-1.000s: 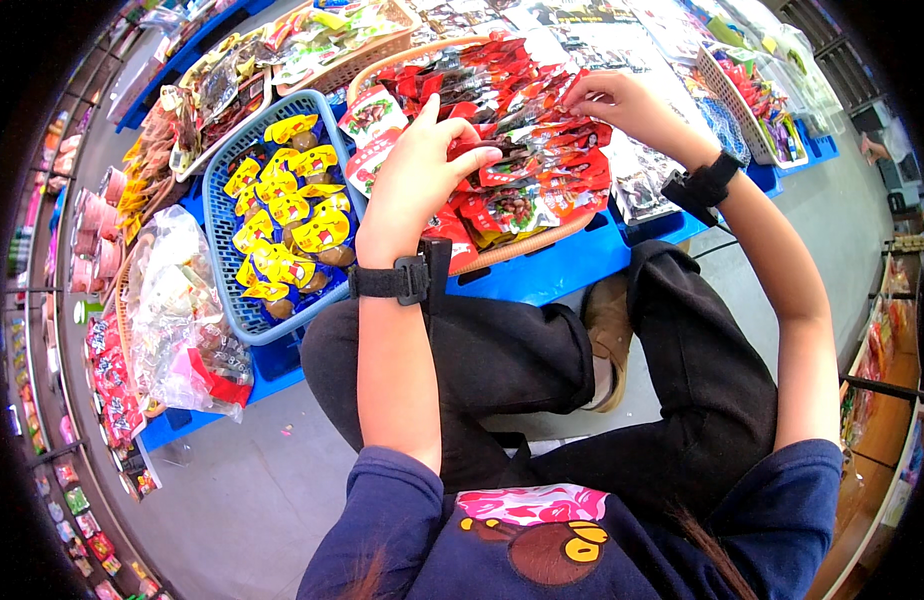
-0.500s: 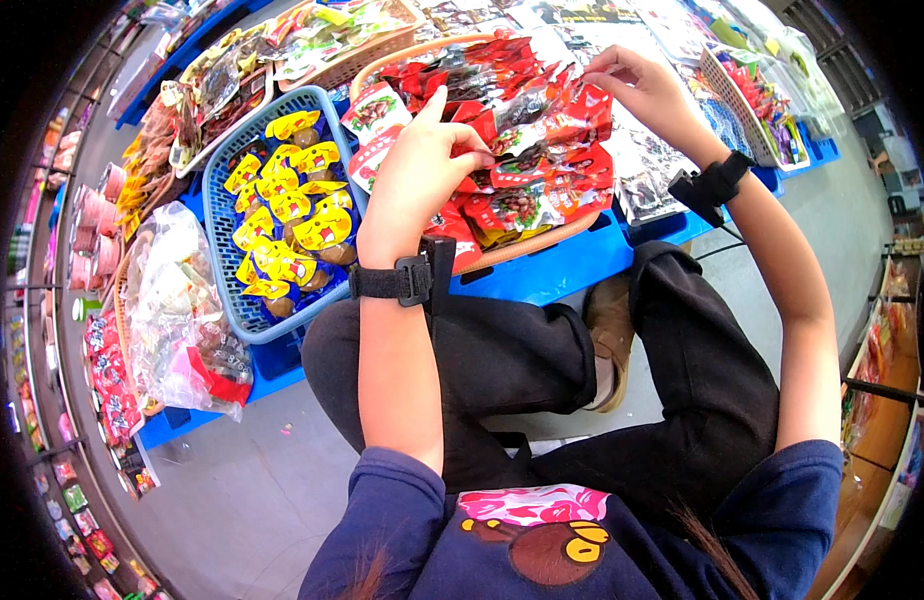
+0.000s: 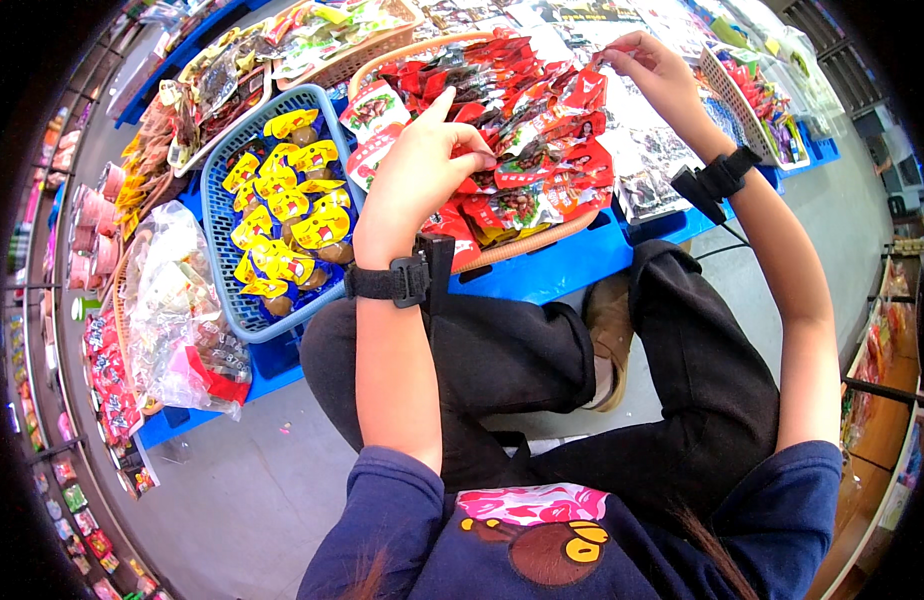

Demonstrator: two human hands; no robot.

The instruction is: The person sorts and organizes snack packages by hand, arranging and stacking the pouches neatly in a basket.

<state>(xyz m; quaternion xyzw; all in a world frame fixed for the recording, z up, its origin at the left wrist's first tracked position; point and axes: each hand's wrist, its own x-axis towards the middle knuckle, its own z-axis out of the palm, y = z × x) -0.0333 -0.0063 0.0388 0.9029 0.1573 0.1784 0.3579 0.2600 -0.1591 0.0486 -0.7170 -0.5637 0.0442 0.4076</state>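
Rows of red snack packets [image 3: 542, 150] stand closely packed in a tan oval basket [image 3: 542, 238] in front of me. My left hand [image 3: 422, 165] lies at the packets' left side, its fingers apart and one tip against a packet near the middle. At the far right end of the rows, my right hand [image 3: 657, 78] pinches the upper corner of a red packet [image 3: 592, 88] between thumb and fingertips. The rest of that packet blends in with its neighbours. Both wrists wear black straps with small black mounts.
Left of the packets stands a blue basket [image 3: 244, 318] of yellow-wrapped, round brown items. A clear plastic bag [image 3: 187, 320] lies beside it. Other snack baskets fill the back left, and a white basket [image 3: 747, 110] stands at the right. Everything rests on a blue platform [image 3: 542, 280]; my legs are crossed in front.
My right hand has moved slightly up and away, and the packets at the right end have shifted a little. My left hand has barely moved.
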